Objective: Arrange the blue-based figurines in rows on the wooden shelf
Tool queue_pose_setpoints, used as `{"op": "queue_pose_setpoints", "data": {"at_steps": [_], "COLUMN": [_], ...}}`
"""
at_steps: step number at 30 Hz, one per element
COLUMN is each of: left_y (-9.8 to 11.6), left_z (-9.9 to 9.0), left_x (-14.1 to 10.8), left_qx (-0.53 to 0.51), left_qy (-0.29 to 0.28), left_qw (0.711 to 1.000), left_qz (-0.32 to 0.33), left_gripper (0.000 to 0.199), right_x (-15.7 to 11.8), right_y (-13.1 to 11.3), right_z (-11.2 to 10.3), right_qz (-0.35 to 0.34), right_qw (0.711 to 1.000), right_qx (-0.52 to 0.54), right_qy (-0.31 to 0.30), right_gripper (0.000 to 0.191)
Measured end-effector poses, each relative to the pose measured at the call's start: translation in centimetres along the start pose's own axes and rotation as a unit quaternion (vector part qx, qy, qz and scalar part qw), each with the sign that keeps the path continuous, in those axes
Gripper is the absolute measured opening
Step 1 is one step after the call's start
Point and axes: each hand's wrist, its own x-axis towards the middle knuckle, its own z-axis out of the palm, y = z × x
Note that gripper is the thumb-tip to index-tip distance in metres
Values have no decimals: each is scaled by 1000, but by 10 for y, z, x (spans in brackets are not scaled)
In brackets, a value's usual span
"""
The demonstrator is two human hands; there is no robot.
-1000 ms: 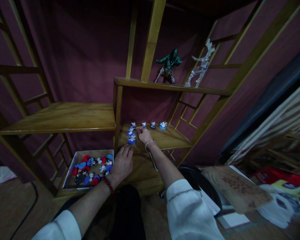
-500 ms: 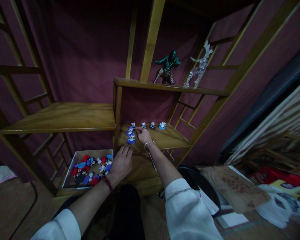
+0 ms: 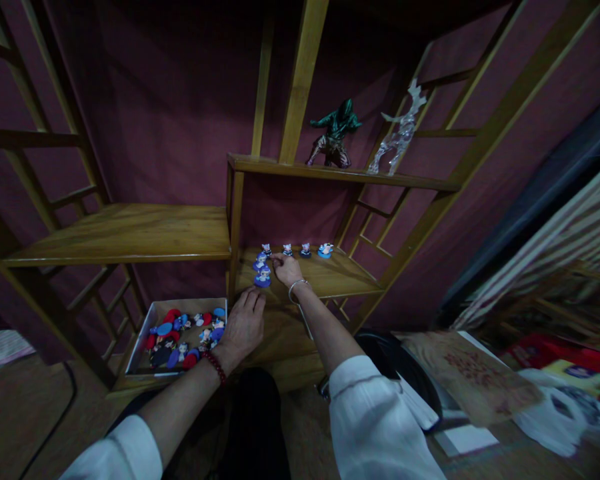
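Observation:
On the small shelf [image 3: 325, 283], my right hand [image 3: 287, 269] reaches in with its index finger stretched toward a small figurine [image 3: 266, 249] at the back left. The fingertip is close to its base; whether they touch I cannot tell. Two purple figurines [image 3: 263, 276] stand just left of that hand, one in front of the other. Along the back are two dark-based figurines [image 3: 305, 250] and a blue-based figurine [image 3: 325, 250]. My left hand [image 3: 243, 323] rests at the shelf's front edge, fingers laid out and holding nothing.
An open cardboard box [image 3: 150, 327] of jumbled figurines sits left of my left hand. Overhead, a shelf board [image 3: 350, 175] carries a green-hooded figure [image 3: 336, 133] and a clear figure [image 3: 400, 133]. Right of my forearm lie a brown paper bag [image 3: 467, 373] and a white plastic bag [image 3: 553, 420].

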Motion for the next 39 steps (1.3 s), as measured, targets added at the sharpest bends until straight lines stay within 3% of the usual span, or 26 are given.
{"op": "queue_pose_setpoints", "data": {"at_steps": [6, 11, 18, 27, 36, 39], "left_y": [-1, 0, 1, 3, 4, 2], "left_z": [1, -1, -2, -10, -12, -14], "left_x": [-1, -1, -2, -9, -34, -45], "left_qx": [1, -1, 5, -33, -31, -45], "left_qy": [3, -2, -14, -10, -27, -17], "left_qw": [1000, 1000, 1000, 999, 999, 998], "left_qz": [5, 6, 4, -3, 4, 30], "left_gripper": [38, 40, 37, 46, 64, 61], "right_x": [0, -3, -31, -61, -134, -161], "right_y": [4, 8, 6, -10, -59, -72], "right_z": [1, -2, -7, -17, -10, -3], "right_qz": [-5, 36, 64, 43, -63, -102], "right_qw": [1000, 995, 977, 977, 972, 974], "right_qx": [19, 88, 201, 208, 208, 190], "right_qy": [8, 32, 27, 28, 91, 70], "right_gripper": [30, 27, 27, 23, 32, 30]}}
